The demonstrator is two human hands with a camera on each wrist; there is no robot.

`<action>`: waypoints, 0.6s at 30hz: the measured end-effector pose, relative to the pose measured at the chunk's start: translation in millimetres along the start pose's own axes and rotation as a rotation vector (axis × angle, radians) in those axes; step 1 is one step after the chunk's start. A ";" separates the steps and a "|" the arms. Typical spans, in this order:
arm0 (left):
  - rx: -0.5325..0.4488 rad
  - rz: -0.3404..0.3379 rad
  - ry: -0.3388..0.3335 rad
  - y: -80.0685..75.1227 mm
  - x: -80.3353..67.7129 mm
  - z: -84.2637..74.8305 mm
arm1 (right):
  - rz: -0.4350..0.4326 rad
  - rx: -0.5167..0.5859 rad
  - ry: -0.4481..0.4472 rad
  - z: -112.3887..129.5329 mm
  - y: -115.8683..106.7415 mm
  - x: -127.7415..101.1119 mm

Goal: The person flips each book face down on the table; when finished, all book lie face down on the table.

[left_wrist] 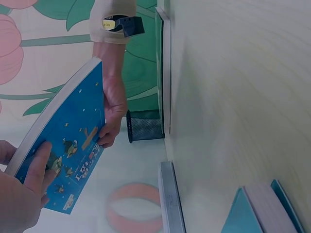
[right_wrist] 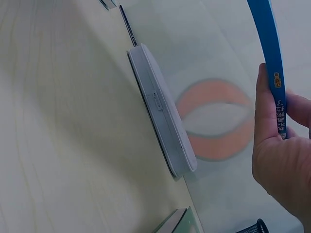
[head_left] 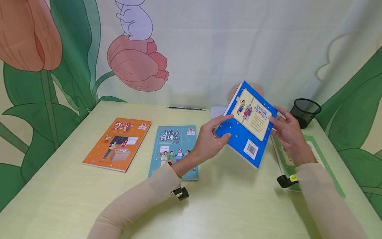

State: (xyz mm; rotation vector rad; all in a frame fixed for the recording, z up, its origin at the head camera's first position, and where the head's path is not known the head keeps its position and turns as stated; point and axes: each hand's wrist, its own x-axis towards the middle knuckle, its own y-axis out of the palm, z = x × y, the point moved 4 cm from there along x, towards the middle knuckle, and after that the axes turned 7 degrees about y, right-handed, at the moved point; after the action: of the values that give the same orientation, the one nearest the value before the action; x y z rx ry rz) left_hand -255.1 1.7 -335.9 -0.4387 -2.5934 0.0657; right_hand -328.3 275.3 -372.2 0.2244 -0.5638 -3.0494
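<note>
Both hands hold a blue book (head_left: pixel 261 146) tilted above the table, its back cover with a cream panel and barcode facing the head camera. My left hand (head_left: pixel 210 137) grips the page edge; in the left wrist view, the fingers of this left hand (left_wrist: pixel 24 199) lie on the illustrated front cover. At the spine side, my right hand (head_left: pixel 287 134) pinches the book. The right wrist view shows the blue spine (right_wrist: pixel 277 77) between the thumb and fingers of that right hand (right_wrist: pixel 282 170). Below the right forearm lies a green book (head_left: pixel 323 159), partly covered by it.
An orange book (head_left: pixel 125 142) lies at the left and a teal book (head_left: pixel 176 136) in the middle, partly behind the left arm. A pencil (head_left: pixel 186 108), a pale case (right_wrist: pixel 163 114) and a black mesh pen cup (head_left: pixel 305 113) stand or lie along the back by the curtain.
</note>
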 end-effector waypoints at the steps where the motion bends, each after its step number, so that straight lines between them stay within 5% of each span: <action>1: 0.002 -0.002 -0.023 -0.4 0.0 1.1 | -0.001 -0.015 0.000 0.9 -0.6 -0.1; 10: 0.050 0.044 -0.218 -2.1 -0.1 10.0 | 0.003 -0.206 0.006 10.3 -5.3 -0.8; 18: 0.274 0.178 -0.339 -3.6 0.4 17.5 | -0.013 -0.374 0.033 11.6 -8.9 2.6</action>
State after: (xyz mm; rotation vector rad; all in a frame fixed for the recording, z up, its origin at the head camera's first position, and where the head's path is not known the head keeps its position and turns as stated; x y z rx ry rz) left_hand -265.1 -0.9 -350.4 -0.5978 -2.8071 0.5968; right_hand -332.6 287.6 -365.1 0.2639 0.0160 -3.0785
